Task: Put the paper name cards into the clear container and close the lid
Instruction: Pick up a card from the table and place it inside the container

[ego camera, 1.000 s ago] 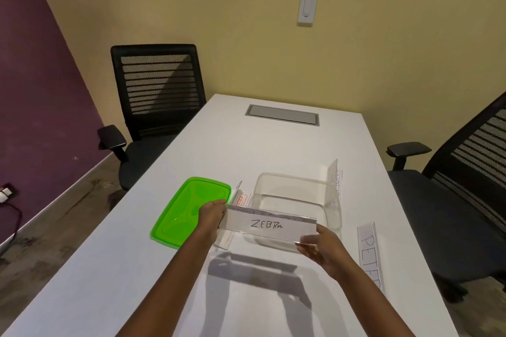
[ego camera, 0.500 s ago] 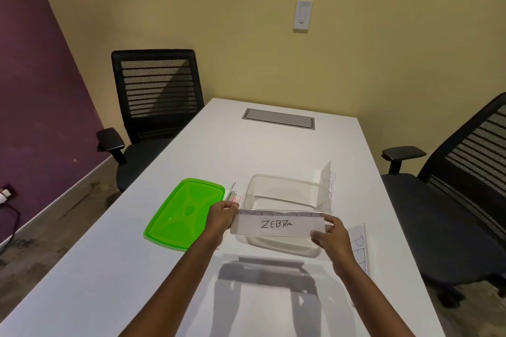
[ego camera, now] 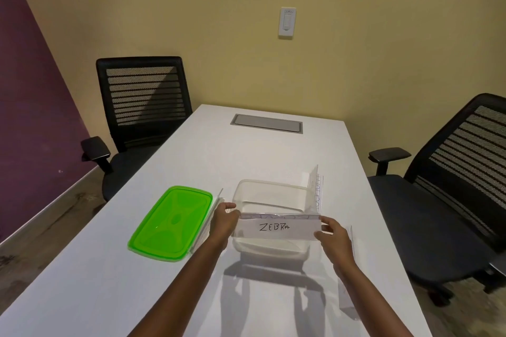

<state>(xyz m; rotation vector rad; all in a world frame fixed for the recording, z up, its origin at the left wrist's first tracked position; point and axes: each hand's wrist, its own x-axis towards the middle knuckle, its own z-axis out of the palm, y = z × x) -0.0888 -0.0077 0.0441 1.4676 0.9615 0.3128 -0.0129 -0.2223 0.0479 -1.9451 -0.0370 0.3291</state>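
Over the clear container (ego camera: 269, 201) on the white surface (ego camera: 153, 290), your left hand (ego camera: 223, 217) and right hand (ego camera: 332, 234) each grip an end of the ZEBRA card (ego camera: 276, 228); the green lid (ego camera: 171, 223) lies left.

A long white rectangular table (ego camera: 246, 161) is seen, with a grey rectangular metal hatch (ego camera: 267, 123) set flush in its far end. A bright green rectangular plastic lid (ego camera: 172, 223) is laid flat on it, just left of the left hand's fingers (ego camera: 223, 206). A clear rectangular plastic container (ego camera: 269, 197) is stood just beyond both hands' fingers.
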